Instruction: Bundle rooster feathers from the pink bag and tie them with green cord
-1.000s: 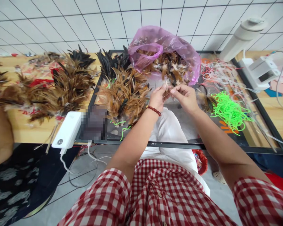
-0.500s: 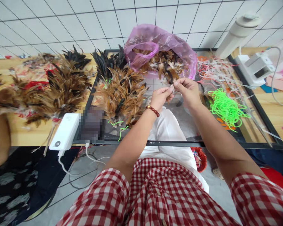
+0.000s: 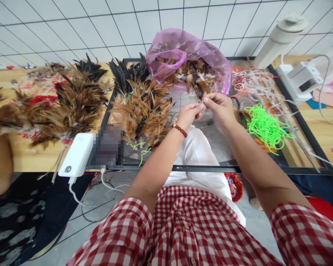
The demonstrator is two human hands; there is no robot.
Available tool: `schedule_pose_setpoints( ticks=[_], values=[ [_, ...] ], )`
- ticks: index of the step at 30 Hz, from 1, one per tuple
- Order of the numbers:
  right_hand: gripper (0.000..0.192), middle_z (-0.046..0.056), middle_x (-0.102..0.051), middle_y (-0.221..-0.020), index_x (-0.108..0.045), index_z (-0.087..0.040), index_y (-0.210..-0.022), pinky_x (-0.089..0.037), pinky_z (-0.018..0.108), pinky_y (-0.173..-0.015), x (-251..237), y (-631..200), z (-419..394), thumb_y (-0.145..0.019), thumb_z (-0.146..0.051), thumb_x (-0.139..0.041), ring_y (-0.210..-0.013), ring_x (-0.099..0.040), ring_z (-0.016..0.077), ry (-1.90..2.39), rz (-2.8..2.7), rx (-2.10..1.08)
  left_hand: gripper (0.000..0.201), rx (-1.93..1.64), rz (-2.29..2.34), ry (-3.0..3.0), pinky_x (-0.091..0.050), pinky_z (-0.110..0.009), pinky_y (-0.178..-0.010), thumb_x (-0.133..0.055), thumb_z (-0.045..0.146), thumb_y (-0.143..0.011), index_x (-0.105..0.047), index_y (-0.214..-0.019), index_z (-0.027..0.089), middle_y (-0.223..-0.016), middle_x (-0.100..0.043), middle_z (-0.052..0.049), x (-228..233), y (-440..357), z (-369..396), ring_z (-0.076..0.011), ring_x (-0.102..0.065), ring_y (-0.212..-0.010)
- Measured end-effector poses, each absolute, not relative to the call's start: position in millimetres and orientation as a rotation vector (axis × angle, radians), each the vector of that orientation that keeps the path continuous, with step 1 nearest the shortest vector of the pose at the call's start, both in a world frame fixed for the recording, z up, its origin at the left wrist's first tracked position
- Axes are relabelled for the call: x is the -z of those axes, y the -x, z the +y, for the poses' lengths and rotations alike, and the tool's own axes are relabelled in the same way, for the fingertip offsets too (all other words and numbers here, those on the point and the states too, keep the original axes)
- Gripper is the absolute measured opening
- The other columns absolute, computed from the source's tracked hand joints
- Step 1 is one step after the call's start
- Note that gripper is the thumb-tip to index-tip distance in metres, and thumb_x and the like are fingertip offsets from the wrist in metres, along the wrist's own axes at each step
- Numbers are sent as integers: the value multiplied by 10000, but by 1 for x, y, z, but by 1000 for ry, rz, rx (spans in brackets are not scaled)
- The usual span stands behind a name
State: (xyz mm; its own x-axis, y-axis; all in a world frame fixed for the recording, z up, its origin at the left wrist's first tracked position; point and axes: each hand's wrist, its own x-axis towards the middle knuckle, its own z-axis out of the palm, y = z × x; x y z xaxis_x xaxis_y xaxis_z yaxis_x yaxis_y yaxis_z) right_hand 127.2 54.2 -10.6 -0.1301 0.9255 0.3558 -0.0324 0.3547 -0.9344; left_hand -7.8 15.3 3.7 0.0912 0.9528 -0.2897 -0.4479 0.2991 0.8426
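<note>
A: Take your hands as the clock's centre. What shows on your left?

B: Far out at nine, a feather pile (image 3: 81,96) lies on the wooden surface (image 3: 39,160); you can't tell whether it counts as your own work. Nearer, between nine and ten, are black feathers (image 3: 131,74), then brown feather bunches (image 3: 148,107) at nine. Green ends (image 3: 141,155) poke out along their near edge, so those look gathered and probably tied: your finished share, I'd judge.

A: And straight ahead of you?

B: At twelve, a pink bag (image 3: 180,37) gapes open with plenty of loose feathers (image 3: 201,72) in it, so you seem to have much left. Your left hand (image 3: 187,116) and right hand (image 3: 220,107) meet just this side of it, fingers of both pinching a small tuft (image 3: 204,107), mostly hidden. You look partway through one piece.

A: Your right?

B: Pale strands (image 3: 255,87) between two and three; a green cord heap (image 3: 268,127) between three and four, untouched by you, seemingly ample.
</note>
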Motion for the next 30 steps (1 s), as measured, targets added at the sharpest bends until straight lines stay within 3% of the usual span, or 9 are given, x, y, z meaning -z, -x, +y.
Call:
schedule_pose_setpoints(
  ticks=[5, 8, 16, 19, 23, 30],
  values=[
    [450, -23, -543, -686, -638, -229, -761, -486, 308, -683, 9, -132, 57, -779, -657, -775, -676, -532, 137, 863, -1433, -949, 112, -1371, 992, -607, -528, -239, -807, -836, 244, -791, -743, -782, 183, -754, -725, -5, -6, 9, 20, -122, -693, -812],
    [450, -12, -564, -722, -654, -233, -742, -503, 331, -745, 7, -133, 57, -762, -661, -791, -723, -547, 149, 859, -1476, -871, 73, -1470, 972, -598, -528, -256, -918, -826, 235, -799, -765, -797, 195, -878, -777, -22, -9, 10, 22, -152, -718, -990],
    [451, 15, -618, -794, -675, -247, -785, -516, 356, -794, 11, -131, 58, -813, -694, -725, -814, -590, 185, 903, -1570, -757, 141, -1305, 1040, -667, -507, -224, -727, -871, 244, -746, -751, -718, 175, -604, -657, 9, -1, 11, 23, -122, -660, -721],
    [395, 15, -605, -759, -666, -236, -796, -504, 357, -773, 19, -138, 62, -870, -623, -693, -777, -576, 187, 1058, -1608, -605, 110, -1493, 1148, -568, -503, -213, -753, -816, 269, -808, -757, -761, 188, -623, -656, 23, 0, 16, 30, -104, -657, -738],
    [332, 63, -639, -810, -658, -213, -750, -506, 404, -798, 32, -145, 63, -767, -512, -803, -818, -595, 246, 1318, -1899, -318, 107, -1611, 1206, -485, -489, -191, -750, -772, 259, -843, -748, -762, 192, -641, -654, 31, 2, 21, 36, -80, -647, -728],
    [71, 85, -689, -893, -662, -230, -843, -492, 416, -822, 27, -145, 64, -875, -258, -606, -866, -615, 267, 1287, -2035, -295, 73, -1636, 1175, -531, -523, -248, -905, -797, 261, -805, -762, -765, 211, -771, -736, 4, 2, 17, 33, -135, -707, -939]
  ],
)
